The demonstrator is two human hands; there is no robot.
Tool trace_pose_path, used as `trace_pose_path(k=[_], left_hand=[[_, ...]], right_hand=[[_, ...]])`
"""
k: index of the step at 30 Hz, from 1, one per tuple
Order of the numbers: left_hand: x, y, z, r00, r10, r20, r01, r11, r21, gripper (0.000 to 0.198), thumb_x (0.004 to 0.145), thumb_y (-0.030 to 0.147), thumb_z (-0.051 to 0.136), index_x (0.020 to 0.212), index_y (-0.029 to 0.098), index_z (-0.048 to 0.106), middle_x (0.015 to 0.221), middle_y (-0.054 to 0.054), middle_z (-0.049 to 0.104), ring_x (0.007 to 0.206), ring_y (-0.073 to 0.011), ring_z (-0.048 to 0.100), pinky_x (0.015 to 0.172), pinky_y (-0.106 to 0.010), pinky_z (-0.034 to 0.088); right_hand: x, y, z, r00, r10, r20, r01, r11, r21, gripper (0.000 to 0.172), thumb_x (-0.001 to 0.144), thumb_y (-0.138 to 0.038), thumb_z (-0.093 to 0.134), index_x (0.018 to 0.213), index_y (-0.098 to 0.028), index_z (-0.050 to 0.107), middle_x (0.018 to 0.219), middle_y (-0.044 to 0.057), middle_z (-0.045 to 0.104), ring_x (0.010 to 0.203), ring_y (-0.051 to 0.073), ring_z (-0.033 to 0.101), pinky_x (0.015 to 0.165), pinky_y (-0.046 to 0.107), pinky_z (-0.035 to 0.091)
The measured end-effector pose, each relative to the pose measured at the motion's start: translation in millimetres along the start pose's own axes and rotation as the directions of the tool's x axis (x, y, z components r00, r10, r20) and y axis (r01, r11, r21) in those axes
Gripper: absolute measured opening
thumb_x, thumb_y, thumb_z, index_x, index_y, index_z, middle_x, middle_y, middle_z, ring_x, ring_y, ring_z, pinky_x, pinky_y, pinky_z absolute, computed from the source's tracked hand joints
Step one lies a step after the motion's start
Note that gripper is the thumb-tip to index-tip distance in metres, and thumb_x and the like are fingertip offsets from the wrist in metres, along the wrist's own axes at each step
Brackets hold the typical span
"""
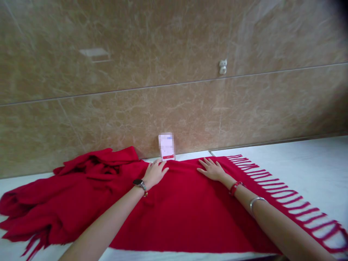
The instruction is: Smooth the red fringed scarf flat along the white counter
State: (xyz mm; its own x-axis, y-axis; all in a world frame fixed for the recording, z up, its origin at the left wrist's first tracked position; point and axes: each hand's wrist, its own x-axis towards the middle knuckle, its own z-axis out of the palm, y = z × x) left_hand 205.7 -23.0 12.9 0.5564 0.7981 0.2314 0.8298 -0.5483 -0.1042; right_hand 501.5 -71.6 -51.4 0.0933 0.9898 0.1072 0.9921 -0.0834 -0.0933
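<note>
A red fringed scarf point(185, 214) lies across the white surface, its right part spread flat and its left part heaped in loose folds. My left hand point(155, 174) rests on the scarf's far edge near the bunched part, fingers stretched out. Farther right, my right hand point(213, 169) lies flat on the cloth close to the far edge, fingers spread. Neither hand grips the fabric visibly. The tassels run down the scarf's right end, and a few more poke out at the lower left.
A phone point(166, 146) with a blurred screen leans against the brown marbled wall point(136, 119), just beyond the scarf. A small white cat-shaped figure point(223, 67) is fixed to the wall. The white surface point(307, 163) extends to the right of the tassels.
</note>
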Motion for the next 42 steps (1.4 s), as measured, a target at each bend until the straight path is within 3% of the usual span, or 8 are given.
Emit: trace_pose_path(k=[4, 8, 12, 16, 21, 33, 37, 42], left_hand=[[-17, 13, 19.4, 0.946, -0.038, 0.322, 0.089, 0.986, -0.144, 0.064, 0.082, 0.064, 0.022, 0.137, 0.031, 0.024, 0.147, -0.006, 0.014, 0.132, -0.0349, 0.011, 0.098, -0.059, 0.017], [-20, 0, 14.7, 0.903, -0.008, 0.429, 0.097, 0.977, -0.187, 0.075, 0.076, 0.072, 0.024, 0.139, 0.033, 0.016, 0.147, -0.005, 0.003, 0.131, -0.0363, 0.0, 0.101, -0.057, 0.009], [-4, 3, 1.7, 0.846, -0.014, 0.534, 0.125, 0.977, -0.173, 0.091, 0.063, 0.079, 0.037, 0.138, 0.031, 0.019, 0.147, -0.008, 0.005, 0.129, -0.0413, 0.003, 0.101, -0.055, 0.011], [8, 17, 10.4, 0.894, -0.112, 0.434, 0.203, 0.964, -0.171, 0.082, 0.073, 0.074, 0.019, 0.139, 0.026, 0.02, 0.146, -0.013, 0.01, 0.129, -0.0419, 0.005, 0.1, -0.057, 0.012], [3, 21, 34.4, 0.963, -0.147, 0.226, 0.179, 0.975, -0.128, 0.073, 0.078, 0.069, 0.02, 0.137, 0.026, 0.026, 0.145, -0.014, 0.015, 0.13, -0.0399, 0.009, 0.101, -0.054, 0.012], [1, 20, 38.2, 0.974, -0.151, 0.171, 0.173, 0.977, -0.123, 0.069, 0.079, 0.068, 0.023, 0.135, 0.029, 0.03, 0.144, -0.011, 0.021, 0.13, -0.0382, 0.015, 0.1, -0.053, 0.016], [3, 19, 40.1, 0.974, -0.157, 0.164, 0.178, 0.976, -0.125, 0.069, 0.079, 0.068, 0.024, 0.135, 0.029, 0.03, 0.144, -0.01, 0.021, 0.13, -0.0382, 0.015, 0.1, -0.052, 0.016], [5, 19, 38.8, 0.97, -0.162, 0.181, 0.19, 0.971, -0.146, 0.07, 0.078, 0.068, 0.027, 0.135, 0.03, 0.03, 0.145, -0.009, 0.019, 0.13, -0.0391, 0.013, 0.101, -0.052, 0.016]], right_hand=[[1, 6, 1, 0.998, -0.055, 0.018, 0.056, 0.997, -0.056, 0.061, 0.084, -0.06, 0.024, 0.137, -0.031, 0.024, 0.143, 0.01, 0.025, 0.13, 0.033, 0.019, 0.097, 0.057, 0.021], [2, 10, 2, 0.995, -0.095, 0.003, 0.095, 0.993, -0.065, 0.054, 0.086, -0.054, 0.026, 0.135, -0.032, 0.029, 0.142, 0.008, 0.028, 0.129, 0.032, 0.022, 0.097, 0.057, 0.023], [1, 7, 2, 0.998, -0.021, -0.063, 0.019, 1.0, -0.025, 0.053, 0.088, -0.049, 0.026, 0.135, -0.025, 0.033, 0.141, 0.011, 0.03, 0.128, 0.031, 0.025, 0.098, 0.054, 0.023], [-4, -3, -5, 0.98, -0.121, -0.157, 0.122, 0.992, -0.003, 0.056, 0.087, -0.049, 0.028, 0.136, -0.022, 0.03, 0.144, 0.009, 0.023, 0.132, 0.028, 0.015, 0.103, 0.052, 0.016], [-8, -12, -9, 0.964, -0.262, 0.045, 0.261, 0.965, 0.042, 0.056, 0.087, -0.056, 0.02, 0.137, -0.03, 0.026, 0.144, 0.004, 0.023, 0.131, 0.027, 0.018, 0.101, 0.056, 0.018], [1, 1, -12, 0.95, -0.272, 0.157, 0.276, 0.961, -0.005, 0.057, 0.087, -0.057, 0.016, 0.139, -0.032, 0.016, 0.147, 0.001, 0.014, 0.133, 0.026, 0.009, 0.102, 0.056, 0.015], [8, 17, -13, 0.974, -0.176, 0.14, 0.181, 0.983, -0.018, 0.06, 0.086, -0.058, 0.017, 0.139, -0.031, 0.015, 0.147, 0.002, 0.015, 0.133, 0.025, 0.009, 0.102, 0.055, 0.014], [11, 27, -10, 0.972, -0.208, 0.108, 0.213, 0.977, -0.03, 0.057, 0.087, -0.056, 0.017, 0.139, -0.031, 0.018, 0.146, 0.003, 0.017, 0.133, 0.026, 0.012, 0.102, 0.055, 0.015]])
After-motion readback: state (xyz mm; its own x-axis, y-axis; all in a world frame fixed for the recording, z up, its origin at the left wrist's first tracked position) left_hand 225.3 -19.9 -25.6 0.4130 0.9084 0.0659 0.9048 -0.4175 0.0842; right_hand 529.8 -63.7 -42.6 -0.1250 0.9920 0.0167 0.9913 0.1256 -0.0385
